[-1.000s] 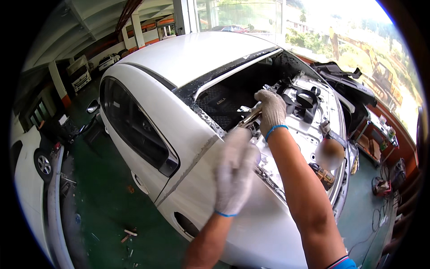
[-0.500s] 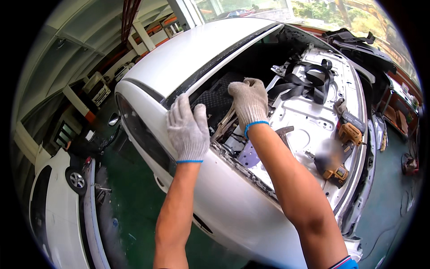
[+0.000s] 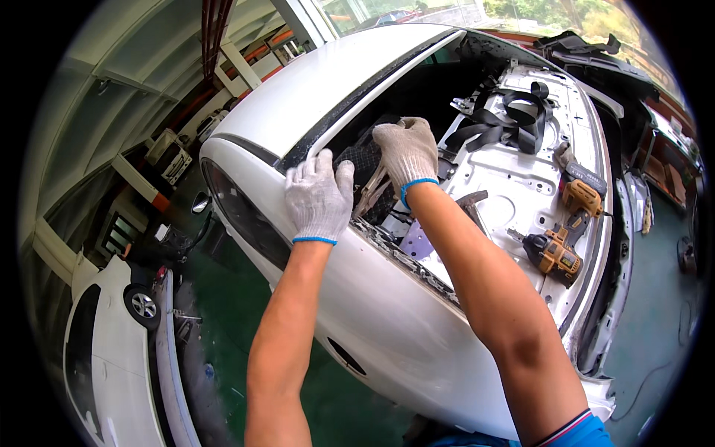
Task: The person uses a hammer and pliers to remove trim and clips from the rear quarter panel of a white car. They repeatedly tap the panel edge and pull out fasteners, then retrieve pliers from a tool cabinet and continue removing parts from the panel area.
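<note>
My left hand (image 3: 320,195), in a whitish work glove, rests on the rear pillar of a white car body (image 3: 372,298), its fingers outstretched over the edge of the rear window opening. Beside it, my right hand (image 3: 408,153) is closed in a matching glove above that opening. Whatever its fingers grip is hidden. Next to the right hand are a pale strip (image 3: 374,188) and a black quilted panel (image 3: 363,160) inside the car. A hammer (image 3: 472,200) lies partly behind my right forearm, near a purple perforated piece (image 3: 417,241).
Two yellow-and-black cordless power tools, one nearer (image 3: 555,252) and one farther (image 3: 583,195), lie on the bare white metal deck (image 3: 514,190). Black webbing straps (image 3: 525,119) are coiled farther back. Another white car (image 3: 119,350) stands at left; removed dark parts (image 3: 596,71) lie at far right.
The view has shifted slightly. My left hand's fingers sit a little further over the opening's edge, while my right hand remains closed above the opening.
</note>
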`<state>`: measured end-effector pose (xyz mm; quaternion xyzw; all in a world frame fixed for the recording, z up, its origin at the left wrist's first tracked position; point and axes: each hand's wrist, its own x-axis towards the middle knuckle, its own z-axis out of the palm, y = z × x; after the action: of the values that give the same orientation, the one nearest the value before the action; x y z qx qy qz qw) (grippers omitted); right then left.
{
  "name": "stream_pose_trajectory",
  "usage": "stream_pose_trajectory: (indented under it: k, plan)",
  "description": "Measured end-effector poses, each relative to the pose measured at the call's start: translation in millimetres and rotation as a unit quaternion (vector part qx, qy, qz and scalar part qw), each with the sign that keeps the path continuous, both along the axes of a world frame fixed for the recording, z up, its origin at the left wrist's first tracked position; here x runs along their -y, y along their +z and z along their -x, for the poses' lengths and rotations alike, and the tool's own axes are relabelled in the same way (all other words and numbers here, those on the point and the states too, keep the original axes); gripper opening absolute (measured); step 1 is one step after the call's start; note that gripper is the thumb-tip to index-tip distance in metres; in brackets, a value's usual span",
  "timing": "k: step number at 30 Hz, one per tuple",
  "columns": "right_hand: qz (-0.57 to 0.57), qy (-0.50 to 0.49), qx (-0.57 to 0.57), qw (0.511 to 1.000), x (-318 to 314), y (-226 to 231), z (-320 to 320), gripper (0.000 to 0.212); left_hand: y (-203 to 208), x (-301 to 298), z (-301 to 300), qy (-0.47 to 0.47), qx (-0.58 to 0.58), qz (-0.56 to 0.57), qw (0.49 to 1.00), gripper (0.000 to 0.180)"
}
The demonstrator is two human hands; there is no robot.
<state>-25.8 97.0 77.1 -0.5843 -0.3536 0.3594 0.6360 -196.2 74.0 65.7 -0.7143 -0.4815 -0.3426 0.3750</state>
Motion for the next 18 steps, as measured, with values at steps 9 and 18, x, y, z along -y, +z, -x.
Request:
stream_pose_trajectory:
  k: [9, 18]
  plan:
    - [-0.054, -0.01, 0.014, 0.998, 2.4, -2.8, 19.2, 0.056, -11.8, -4.9, -2.9, -0.003, 0.029, 0.027, 0.999, 0.057]
    - [-0.124, 0.037, -0.065, 0.989, 1.3, -8.0, 12.4, 0.031, 14.8, -19.8, 25.9, -0.295, 0.195, 0.393, 0.849, 0.045]
